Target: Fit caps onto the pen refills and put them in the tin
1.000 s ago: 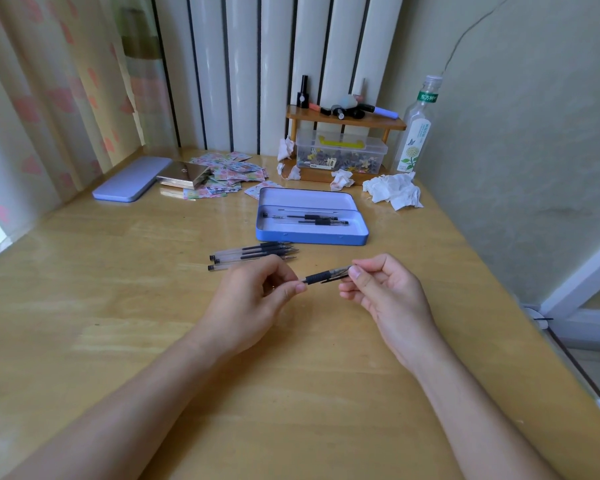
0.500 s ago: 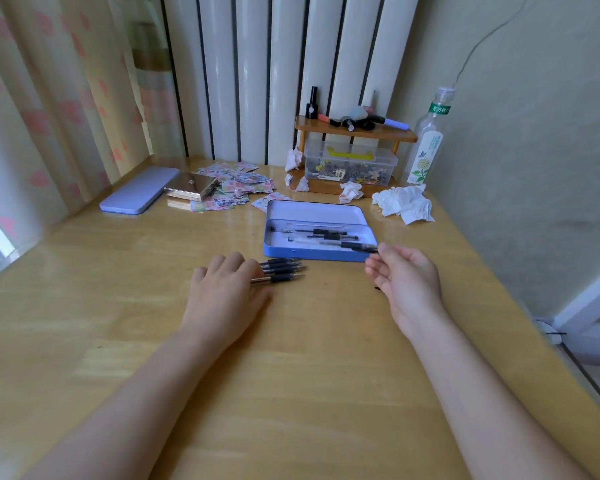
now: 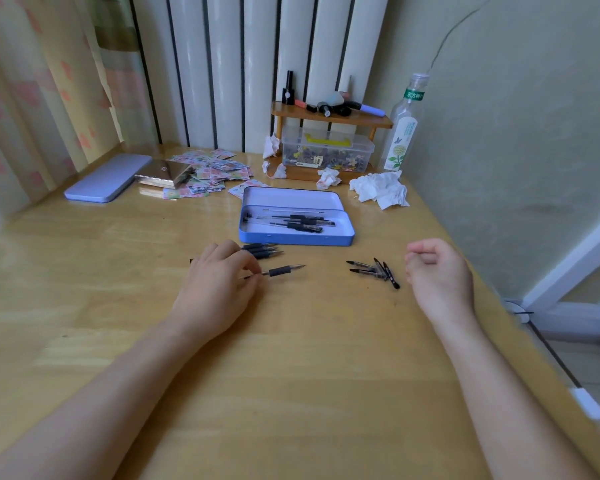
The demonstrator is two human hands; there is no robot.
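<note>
An open blue tin (image 3: pixel 296 239) sits mid-table with several capped pens (image 3: pixel 293 221) lying inside. My left hand (image 3: pixel 219 287) pinches one uncapped pen (image 3: pixel 279 271) by its barrel, tip pointing right, just above the table. More uncapped pens (image 3: pixel 262 251) lie behind that hand, close to the tin's front wall. A small heap of black caps (image 3: pixel 378 270) rests on the wood to the right. My right hand (image 3: pixel 437 271) hovers just right of the caps, fingers loosely curled, holding nothing.
The tin's lid (image 3: pixel 106 178) lies far left beside a metal case (image 3: pixel 165 173) and scattered stickers (image 3: pixel 215 168). A wooden shelf (image 3: pixel 331 119), plastic box (image 3: pixel 326 152), bottle (image 3: pixel 402 133) and crumpled tissues (image 3: pixel 378 188) stand at the back. The table edge runs along the right.
My right hand put the capped pen into the tin and drew back to the right. My left hand picked one uncapped pen from the pile and pulled it nearer.
</note>
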